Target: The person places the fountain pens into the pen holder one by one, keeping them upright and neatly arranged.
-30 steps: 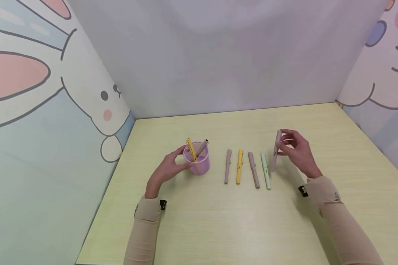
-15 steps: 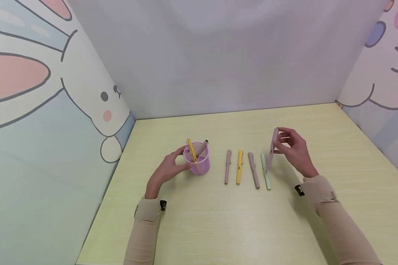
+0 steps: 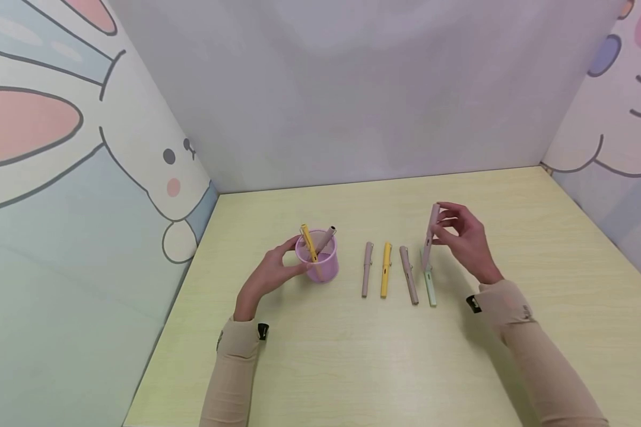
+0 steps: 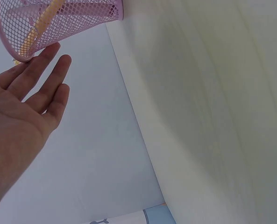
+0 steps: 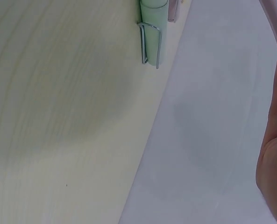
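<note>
My left hand (image 3: 271, 271) holds the pink mesh pen cup (image 3: 328, 270) by its rim, thumb on the near side and fingers on the far side. A yellow pen (image 3: 308, 240) and a mauve pen (image 3: 327, 237) lean inside the cup. My right hand (image 3: 463, 240) pinches a pale lilac pen (image 3: 432, 228) near its top, nearly upright above the table. Its lower end overlaps the mint green pen (image 3: 431, 290) in the head view. In the right wrist view the mint pen's cap and clip (image 5: 152, 42) show at the top.
A second yellow pen (image 3: 386, 270), a lilac pen (image 3: 367, 270) and a mauve pen (image 3: 408, 276) lie in a row on the pale wooden table (image 3: 320, 367), between cup and right hand. A grey back wall (image 3: 352, 107) and printed side walls stand around the table.
My right hand has moved left with the lilac pen, from right of the mint green pen to above it. The left hand and the cup have stayed in place.
</note>
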A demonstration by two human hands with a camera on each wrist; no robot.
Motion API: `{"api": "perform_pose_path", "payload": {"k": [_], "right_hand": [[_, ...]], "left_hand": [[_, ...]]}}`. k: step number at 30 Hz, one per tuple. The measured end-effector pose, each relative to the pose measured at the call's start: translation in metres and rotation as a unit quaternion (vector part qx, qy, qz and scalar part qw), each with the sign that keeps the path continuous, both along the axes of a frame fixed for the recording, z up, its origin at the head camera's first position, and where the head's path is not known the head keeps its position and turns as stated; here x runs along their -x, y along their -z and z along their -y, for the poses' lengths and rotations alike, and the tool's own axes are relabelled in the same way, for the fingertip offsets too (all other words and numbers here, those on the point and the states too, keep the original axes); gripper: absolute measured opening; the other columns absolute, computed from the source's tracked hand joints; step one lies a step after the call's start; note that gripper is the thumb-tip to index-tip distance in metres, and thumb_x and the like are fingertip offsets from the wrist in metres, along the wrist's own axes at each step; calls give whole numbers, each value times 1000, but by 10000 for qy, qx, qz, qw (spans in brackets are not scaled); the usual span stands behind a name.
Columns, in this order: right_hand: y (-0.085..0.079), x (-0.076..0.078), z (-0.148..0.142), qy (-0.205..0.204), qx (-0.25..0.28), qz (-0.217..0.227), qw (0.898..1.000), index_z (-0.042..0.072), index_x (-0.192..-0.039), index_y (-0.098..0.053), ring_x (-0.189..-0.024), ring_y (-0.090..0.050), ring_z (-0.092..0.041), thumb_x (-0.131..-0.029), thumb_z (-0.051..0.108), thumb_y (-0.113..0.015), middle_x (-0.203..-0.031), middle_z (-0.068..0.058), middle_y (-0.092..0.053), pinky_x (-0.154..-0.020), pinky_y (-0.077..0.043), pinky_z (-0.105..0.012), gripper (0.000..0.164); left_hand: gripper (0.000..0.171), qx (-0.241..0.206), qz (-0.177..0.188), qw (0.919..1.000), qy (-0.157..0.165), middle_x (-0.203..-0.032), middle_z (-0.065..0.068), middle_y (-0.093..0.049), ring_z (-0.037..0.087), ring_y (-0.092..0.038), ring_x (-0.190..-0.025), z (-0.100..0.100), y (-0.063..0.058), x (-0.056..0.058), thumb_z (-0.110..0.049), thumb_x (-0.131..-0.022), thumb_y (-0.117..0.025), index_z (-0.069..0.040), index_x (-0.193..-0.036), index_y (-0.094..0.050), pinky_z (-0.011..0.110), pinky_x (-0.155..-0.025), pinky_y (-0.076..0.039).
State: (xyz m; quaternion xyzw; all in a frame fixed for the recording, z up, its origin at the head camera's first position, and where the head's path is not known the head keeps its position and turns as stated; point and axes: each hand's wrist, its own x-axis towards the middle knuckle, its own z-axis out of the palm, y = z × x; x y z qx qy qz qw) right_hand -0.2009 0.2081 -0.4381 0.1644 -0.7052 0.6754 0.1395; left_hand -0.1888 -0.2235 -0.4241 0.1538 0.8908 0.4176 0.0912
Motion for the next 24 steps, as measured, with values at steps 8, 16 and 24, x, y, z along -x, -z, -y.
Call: {"api": "perform_pose_path", "payload": {"k": [8, 16, 24], "right_hand": [[-3, 4, 8, -85, 184, -164, 9997, -11, -142, -49, -93, -61, -12, -94, -19, -59, -111, -9, -57, -67, -61, -30, 50], [-6, 8, 18, -104, 267, -276, 9992, -12, -141, -49, -92, -62, -14, -93, -19, -60, -109, -10, -57, -66, -61, -30, 49], [-10, 8, 27, -159, 246, -343, 9990, -12, -141, -49, -92, -62, -15, -93, -19, -60, -111, -11, -57, -67, -61, -30, 49]], "left_hand": [[82, 25, 19, 10000, -4, -156, 17, -47, 38, -36, -147, 1, 0, 0, -40, -95, -74, -8, -161, -37, 65, -115, -30], [83, 37, -2, 10000, -1, -157, 17, -46, 38, -35, -148, 0, 0, -1, -39, -95, -74, -8, -161, -36, 64, -115, -30], [82, 74, -10, 10000, 2, -157, 17, -46, 39, -35, -148, 2, 1, 0, -40, -96, -72, -8, -161, -36, 64, -115, -30]]}}
